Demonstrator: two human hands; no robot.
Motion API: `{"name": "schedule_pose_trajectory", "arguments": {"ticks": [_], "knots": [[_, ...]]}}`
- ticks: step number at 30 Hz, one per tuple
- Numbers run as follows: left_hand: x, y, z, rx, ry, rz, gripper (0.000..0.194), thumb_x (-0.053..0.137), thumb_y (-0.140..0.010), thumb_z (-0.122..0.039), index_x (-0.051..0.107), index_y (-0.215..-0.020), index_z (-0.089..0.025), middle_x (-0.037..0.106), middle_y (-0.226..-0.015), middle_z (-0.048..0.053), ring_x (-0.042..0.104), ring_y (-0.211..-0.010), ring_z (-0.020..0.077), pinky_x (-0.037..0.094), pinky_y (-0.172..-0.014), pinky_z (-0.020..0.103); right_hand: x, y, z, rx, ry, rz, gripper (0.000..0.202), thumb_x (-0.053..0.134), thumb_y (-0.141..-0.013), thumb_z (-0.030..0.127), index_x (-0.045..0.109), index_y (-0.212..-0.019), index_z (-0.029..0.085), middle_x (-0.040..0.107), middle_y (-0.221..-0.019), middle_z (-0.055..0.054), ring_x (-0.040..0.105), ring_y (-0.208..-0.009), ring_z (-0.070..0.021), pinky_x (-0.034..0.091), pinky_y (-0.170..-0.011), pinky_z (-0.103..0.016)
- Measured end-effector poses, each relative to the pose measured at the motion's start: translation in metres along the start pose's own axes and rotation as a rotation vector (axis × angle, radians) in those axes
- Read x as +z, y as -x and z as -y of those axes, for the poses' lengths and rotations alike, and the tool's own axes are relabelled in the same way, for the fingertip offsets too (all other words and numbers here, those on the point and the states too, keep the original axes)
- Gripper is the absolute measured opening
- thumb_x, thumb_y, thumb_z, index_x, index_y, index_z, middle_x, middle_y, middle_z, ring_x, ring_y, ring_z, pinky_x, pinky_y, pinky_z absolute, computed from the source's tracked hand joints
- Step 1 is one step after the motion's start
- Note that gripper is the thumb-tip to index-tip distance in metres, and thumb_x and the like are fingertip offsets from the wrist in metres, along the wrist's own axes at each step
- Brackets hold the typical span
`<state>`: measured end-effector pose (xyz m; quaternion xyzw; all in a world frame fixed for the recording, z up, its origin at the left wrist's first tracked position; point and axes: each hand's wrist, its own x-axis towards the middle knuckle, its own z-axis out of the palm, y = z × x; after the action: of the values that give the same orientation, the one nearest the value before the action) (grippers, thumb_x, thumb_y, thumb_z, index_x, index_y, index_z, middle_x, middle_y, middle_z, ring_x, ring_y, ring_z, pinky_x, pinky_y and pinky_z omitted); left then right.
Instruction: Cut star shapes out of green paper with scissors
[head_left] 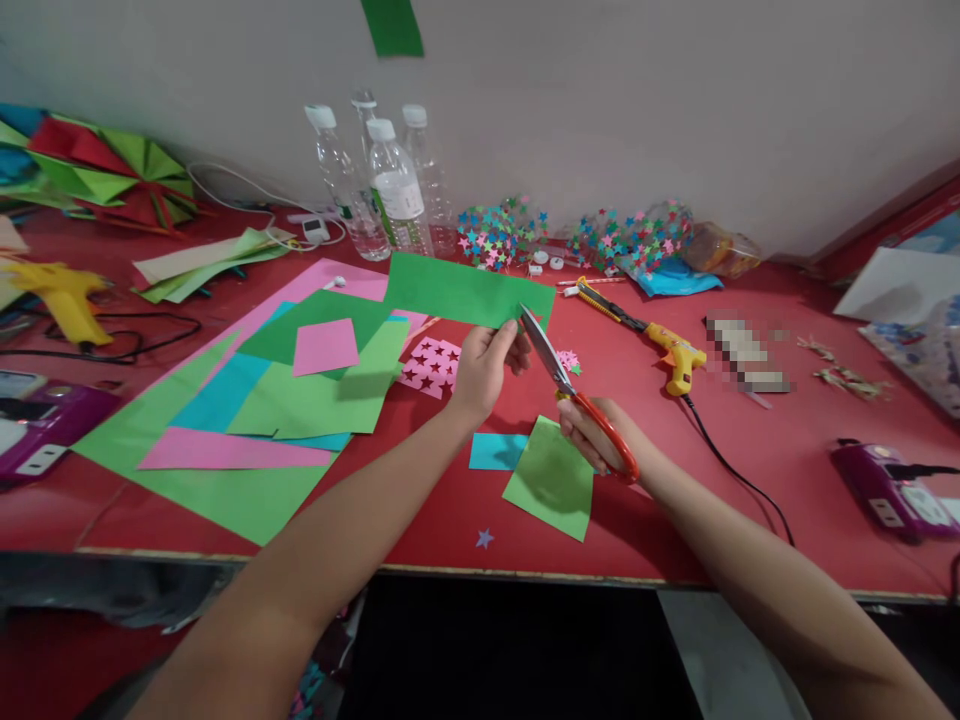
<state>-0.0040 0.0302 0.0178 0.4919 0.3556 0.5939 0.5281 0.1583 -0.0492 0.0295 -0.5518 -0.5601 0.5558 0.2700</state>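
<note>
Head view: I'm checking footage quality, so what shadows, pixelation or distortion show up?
In the head view, a soft shadow darkens the light green square below the right hand; in the head view too, blocky pixels obscure a flat object beside a yellow glue gun; the head view's left forearm broadens downward, suggesting wide-angle stretch.

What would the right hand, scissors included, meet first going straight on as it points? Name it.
The scissors in the right hand would likely first meet the dark green paper held by the left hand; whether they already touch is unclear.
</note>
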Motion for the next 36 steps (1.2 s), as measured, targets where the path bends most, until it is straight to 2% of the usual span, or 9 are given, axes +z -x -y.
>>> {"name": "schedule_pose_trajectory", "arguments": {"ticks": [5,8,14,21,25,29,36], "knots": [[-0.001,-0.002,0.001,0.038,0.046,-0.09,0.022,0.057,-0.087,-0.033,0.052,-0.071,-0.019,0.056,-0.057,-0.004,0.051,-0.043,0.0067,0.039,-0.041,0.02,0.002,0.001,0.002,0.013,0.013,-0.028,0.046,0.056,-0.084,0.06,0.046,-0.064,0.02,0.037,-0.033,0.009,0.029,-0.027,-0.0053,0.023,-0.033,-0.021],[-0.002,-0.003,0.001,0.035,0.043,-0.082,0.021,0.055,-0.088,-0.033,0.049,-0.073,-0.02,0.053,-0.056,-0.006,0.05,-0.042,0.0064,0.038,-0.042,0.02,0.0,0.0,0.0,0.007,0.038,-0.024,0.047,0.056,-0.083,0.063,0.047,-0.065,0.02,0.037,-0.034,0.008,0.03,-0.027,-0.0055,0.023,-0.034,-0.021],[-0.004,-0.003,-0.001,0.137,-0.021,-0.045,0.016,0.051,-0.088,-0.028,0.048,-0.074,-0.021,0.051,-0.052,-0.006,0.048,-0.043,0.0063,0.038,-0.043,0.02,-0.009,-0.001,-0.001,-0.046,0.117,0.07,0.048,0.047,-0.087,0.064,0.05,-0.07,0.019,0.039,-0.033,0.008,0.031,-0.029,-0.0063,0.029,-0.038,-0.021],[-0.006,-0.003,-0.004,0.174,-0.046,-0.008,0.017,0.049,-0.087,-0.024,0.048,-0.071,-0.02,0.05,-0.05,-0.007,0.047,-0.041,0.0056,0.036,-0.042,0.019,-0.015,0.0,-0.003,-0.072,0.149,0.107,0.051,0.045,-0.086,0.067,0.051,-0.072,0.019,0.04,-0.034,0.008,0.033,-0.031,-0.0067,0.031,-0.04,-0.022],[-0.006,-0.002,-0.005,0.176,-0.042,-0.003,0.016,0.049,-0.088,-0.025,0.049,-0.073,-0.02,0.052,-0.053,-0.006,0.049,-0.042,0.0056,0.037,-0.041,0.019,-0.016,-0.002,-0.007,-0.094,0.151,0.101,0.054,0.046,-0.085,0.069,0.053,-0.071,0.018,0.04,-0.035,0.008,0.034,-0.032,-0.0069,0.033,-0.041,-0.022],[-0.005,-0.001,-0.006,0.183,-0.079,-0.009,0.019,0.05,-0.088,-0.024,0.047,-0.069,-0.02,0.051,-0.05,-0.006,0.048,-0.041,0.0058,0.037,-0.042,0.02,-0.015,-0.003,-0.007,-0.074,0.14,0.07,0.056,0.047,-0.083,0.072,0.052,-0.068,0.018,0.039,-0.034,0.008,0.032,-0.03,-0.0063,0.029,-0.037,-0.022],[-0.005,-0.001,-0.005,0.146,-0.037,0.003,0.019,0.052,-0.086,-0.026,0.047,-0.069,-0.02,0.051,-0.05,-0.006,0.049,-0.041,0.0062,0.038,-0.041,0.02,-0.015,-0.001,-0.002,-0.078,0.108,0.128,0.056,0.045,-0.084,0.073,0.051,-0.069,0.019,0.038,-0.035,0.009,0.034,-0.029,-0.007,0.03,-0.034,-0.02]]}}
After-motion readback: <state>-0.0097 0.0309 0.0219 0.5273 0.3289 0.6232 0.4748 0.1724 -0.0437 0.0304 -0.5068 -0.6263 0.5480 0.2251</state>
